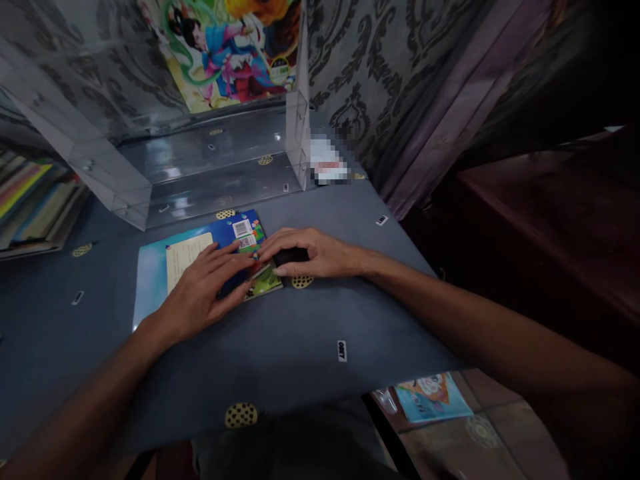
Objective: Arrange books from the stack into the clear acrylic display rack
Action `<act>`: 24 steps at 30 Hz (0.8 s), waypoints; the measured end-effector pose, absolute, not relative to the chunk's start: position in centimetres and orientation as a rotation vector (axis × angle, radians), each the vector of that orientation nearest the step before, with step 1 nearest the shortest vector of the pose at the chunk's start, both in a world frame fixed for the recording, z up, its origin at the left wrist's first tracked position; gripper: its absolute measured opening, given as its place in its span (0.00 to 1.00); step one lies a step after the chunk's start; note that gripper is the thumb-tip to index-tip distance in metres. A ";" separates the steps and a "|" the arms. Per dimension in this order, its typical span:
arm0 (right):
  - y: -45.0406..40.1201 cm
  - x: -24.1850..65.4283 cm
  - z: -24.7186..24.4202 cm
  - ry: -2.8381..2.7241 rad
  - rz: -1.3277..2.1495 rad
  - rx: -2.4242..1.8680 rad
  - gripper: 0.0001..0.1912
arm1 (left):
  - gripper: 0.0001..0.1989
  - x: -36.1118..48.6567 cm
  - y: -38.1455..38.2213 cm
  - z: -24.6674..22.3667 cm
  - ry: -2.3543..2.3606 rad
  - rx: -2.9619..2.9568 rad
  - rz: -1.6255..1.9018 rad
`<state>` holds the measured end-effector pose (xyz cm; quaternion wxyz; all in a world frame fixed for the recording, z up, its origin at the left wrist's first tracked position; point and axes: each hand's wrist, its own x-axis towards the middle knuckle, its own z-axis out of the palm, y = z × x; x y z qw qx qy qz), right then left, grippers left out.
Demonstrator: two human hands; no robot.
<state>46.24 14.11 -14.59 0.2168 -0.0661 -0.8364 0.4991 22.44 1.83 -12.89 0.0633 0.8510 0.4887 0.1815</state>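
The person's left hand [207, 287] lay palm down across the blue book [150, 267], its fingers extended, slightly spread and clamped on nothing; the thumb stood apart from them. The right hand [313, 253] was arched at the right end of the book, with its fingertips close to those of the left hand. Its fingers and thumb were apart, with a dark area between them; whether they gripped anything could not be told.

The book lay flat on the near side of a clear rack [299, 133], on a bench [300, 347] with a grey-blue cover patterned with pineapples and small word labels. A cream panel and a white barcode label [243, 229] were visible on the book. A green illustrated portion [265, 285] showed at its near right corner, below the fingertips; whether it was a separate booklet could not be determined.

The rack stood on the far part of the bench, and a colourful picture [230, 60] was visible behind it. A pixelated item [327, 161] lay just to the right of the rack. A pile of books [35, 200] was at the far left. A purplish curtain [440, 113] hung beyond the bench's right edge. Below the near right edge, a light-blue packet [433, 400] was noted above the tiled floor [520, 427]; contact between them was unclear.
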 end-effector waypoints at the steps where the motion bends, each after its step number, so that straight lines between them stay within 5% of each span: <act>1: 14.1 46.3 -14.6 -2.319 1.389 -0.189 0.14 | 0.17 22.6 1.8 -12.9 1.467 2.608 0.601; 6: 14.3 46.3 -15.0 -2.268 1.428 -0.219 0.26 | 0.15 23.1 1.5 -13.0 1.517 2.711 0.752; 13: 14.5 46.5 -15.1 -2.341 1.390 -0.152 0.08 | 0.14 23.2 1.5 -12.5 1.330 2.948 0.726; 24: 14.2 46.3 -15.5 -2.303 1.386 -0.149 0.02 | 0.09 23.8 1.2 -12.8 1.369 2.963 0.684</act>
